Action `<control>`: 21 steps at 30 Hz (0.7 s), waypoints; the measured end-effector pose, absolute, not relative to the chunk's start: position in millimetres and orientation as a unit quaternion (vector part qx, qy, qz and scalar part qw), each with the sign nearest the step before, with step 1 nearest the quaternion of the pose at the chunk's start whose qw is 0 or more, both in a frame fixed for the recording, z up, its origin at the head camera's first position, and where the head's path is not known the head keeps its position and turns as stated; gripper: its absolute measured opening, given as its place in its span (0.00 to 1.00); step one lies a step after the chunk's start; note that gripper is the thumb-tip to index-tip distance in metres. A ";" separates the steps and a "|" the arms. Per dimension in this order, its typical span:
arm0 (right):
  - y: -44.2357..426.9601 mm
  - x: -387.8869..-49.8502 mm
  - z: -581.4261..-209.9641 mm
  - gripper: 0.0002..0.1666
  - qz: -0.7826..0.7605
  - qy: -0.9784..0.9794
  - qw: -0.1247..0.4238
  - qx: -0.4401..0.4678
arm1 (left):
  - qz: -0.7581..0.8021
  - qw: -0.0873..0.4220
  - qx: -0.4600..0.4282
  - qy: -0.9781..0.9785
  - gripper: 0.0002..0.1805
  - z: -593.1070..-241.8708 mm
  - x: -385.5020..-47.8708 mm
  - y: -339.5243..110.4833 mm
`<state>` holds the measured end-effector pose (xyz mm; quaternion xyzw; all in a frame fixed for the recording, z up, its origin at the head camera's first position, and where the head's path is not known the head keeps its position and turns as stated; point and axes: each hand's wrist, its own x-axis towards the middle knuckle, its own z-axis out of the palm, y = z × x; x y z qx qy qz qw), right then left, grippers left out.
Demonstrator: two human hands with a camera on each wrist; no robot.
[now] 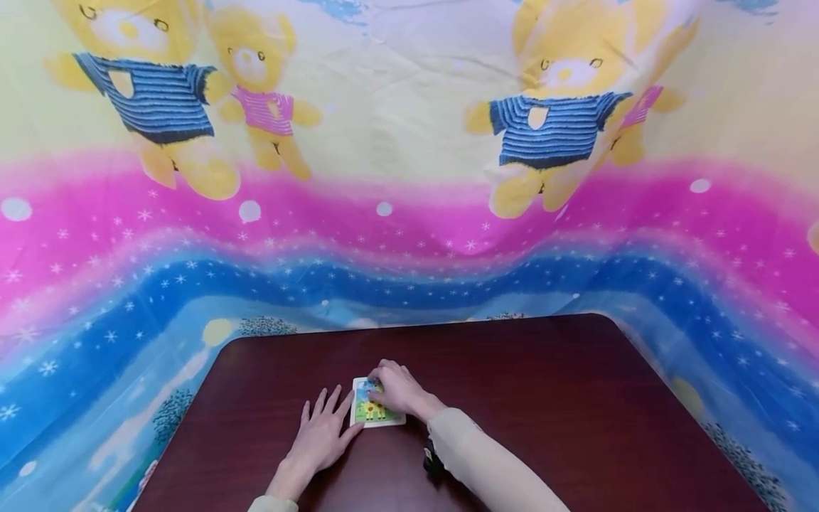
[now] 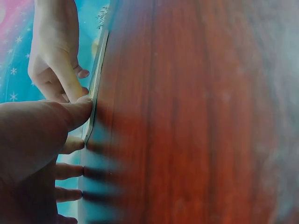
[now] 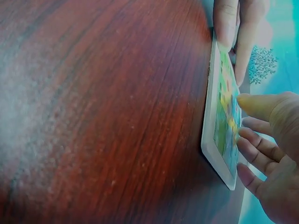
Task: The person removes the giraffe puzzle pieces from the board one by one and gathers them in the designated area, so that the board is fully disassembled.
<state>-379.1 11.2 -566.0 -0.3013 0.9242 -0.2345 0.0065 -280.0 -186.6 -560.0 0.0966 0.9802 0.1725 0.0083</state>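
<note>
A small picture board [image 1: 377,416] with a white rim and a yellow giraffe lies flat on the dark table. My left hand [image 1: 318,437] is spread palm down at its left side, thumb and forefinger at the board's edge; the left wrist view shows this hand [image 2: 37,135] with its fingertips on the table. Over the board's upper right part is my right hand [image 1: 399,387], hiding some of the picture. In the right wrist view the thumb and several loosely bent fingers of this hand [image 3: 275,140] touch the face of the board [image 3: 226,116]; no held piece shows.
The dark red-brown table [image 1: 544,384] has rounded far corners. Behind and beside it hangs a cloth [image 1: 409,284] printed with bears, snowflakes and pink and blue bands. A black object [image 1: 432,459] is at the right wrist, below the pale sleeve [image 1: 486,455].
</note>
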 end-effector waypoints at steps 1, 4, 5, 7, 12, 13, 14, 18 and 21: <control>10.3 -379.1 -565.5 0.22 -0.231 0.925 0.006 -0.301 | 0.173 0.007 0.096 0.980 0.38 -559.7 -279.9 -186.7; 7.3 -375.7 -559.0 0.22 -0.235 0.928 0.018 -0.287 | 0.174 0.005 0.096 0.980 0.38 -558.8 -279.5 -186.7; 6.2 -375.5 -559.3 0.22 -0.235 0.930 0.019 -0.282 | 0.174 0.003 0.096 0.980 0.38 -558.7 -279.4 -186.6; 4.2 -370.1 -551.6 0.20 -0.240 0.934 0.036 -0.261 | 0.173 0.005 0.095 0.980 0.38 -558.9 -279.0 -186.2; 2.1 -366.2 -555.9 0.15 -0.246 0.939 0.046 -0.235 | 0.175 0.013 0.094 0.980 0.38 -559.7 -278.1 -184.3; 1.9 -365.8 -556.4 0.13 -0.248 0.939 0.045 -0.233 | 0.175 0.012 0.094 0.980 0.38 -559.7 -278.0 -184.0; 1.8 -365.6 -556.9 0.12 -0.249 0.939 0.042 -0.233 | 0.175 0.010 0.093 0.980 0.38 -559.4 -278.0 -184.0; 1.0 -364.8 -557.1 0.14 -0.249 0.939 0.035 -0.236 | 0.171 0.003 0.092 0.981 0.37 -558.0 -278.4 -184.4; -0.4 -364.1 -557.6 0.18 -0.248 0.940 0.032 -0.233 | 0.170 0.002 0.093 0.981 0.38 -557.6 -278.6 -184.8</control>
